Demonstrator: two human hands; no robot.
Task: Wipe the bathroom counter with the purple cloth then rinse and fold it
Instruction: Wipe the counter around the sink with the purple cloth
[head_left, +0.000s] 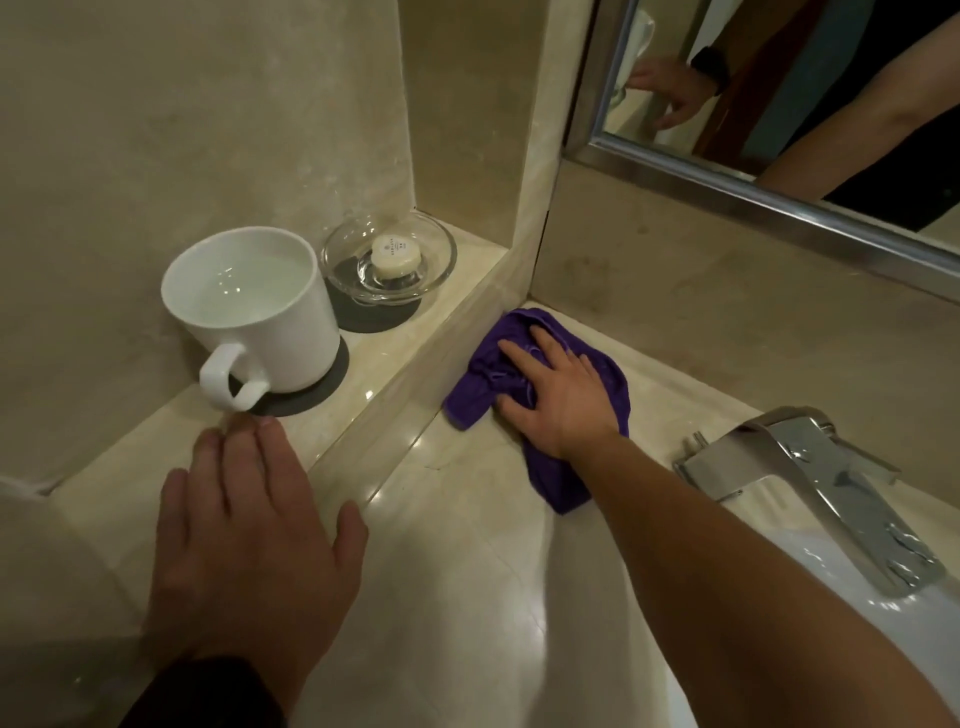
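Observation:
The purple cloth (485, 382) lies crumpled on the beige marble counter (457, 571), tucked into the back corner where the counter meets a raised ledge and the wall. My right hand (553, 395) presses flat on top of the cloth, fingers spread, the arm reaching in from the lower right. My left hand (249, 540) rests palm down on the edge of the raised ledge (395, 374), fingers apart, holding nothing, just in front of a white mug.
On the ledge stand a white mug (249, 317) on a dark coaster and a glass dish (389, 262) with a small round soap. A chrome faucet (821, 493) hangs over the white sink (831, 649) at right. A framed mirror (779, 104) hangs above.

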